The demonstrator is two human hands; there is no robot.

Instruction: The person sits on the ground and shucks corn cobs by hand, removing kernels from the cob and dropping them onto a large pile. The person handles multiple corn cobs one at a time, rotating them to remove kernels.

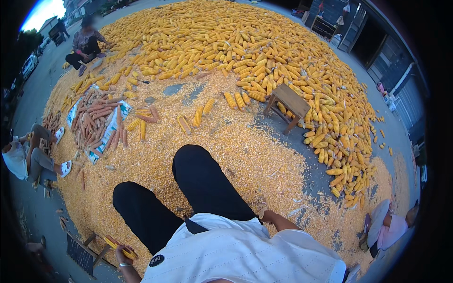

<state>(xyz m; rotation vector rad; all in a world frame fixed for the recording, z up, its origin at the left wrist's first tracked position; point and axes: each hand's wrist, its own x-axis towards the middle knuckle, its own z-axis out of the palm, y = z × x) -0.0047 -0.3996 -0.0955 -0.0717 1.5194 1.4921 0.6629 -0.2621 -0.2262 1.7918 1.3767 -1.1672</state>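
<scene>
At the lower left, my left hand (124, 253) grips a maize ear (112, 242) that looks partly stripped, with rows of yellow kernels still on it. My right hand (269, 216) is beside my right thigh, largely hidden by my white shirt. Whether its fingers hold anything cannot be made out. Loose maize kernels (244, 145) cover the ground around my black-trousered legs. Just beyond my knees lie a partly shelled ear (184, 124) and a whole yellow ear (198, 116).
A great heap of maize ears (219, 39) rises ahead. A wooden stool (291, 98) stands at its near edge. Bare cobs (93, 116) pile on a printed sack (112, 128). People sit or crouch at left, upper left and lower right. A low frame (80, 252) stands near my left hand.
</scene>
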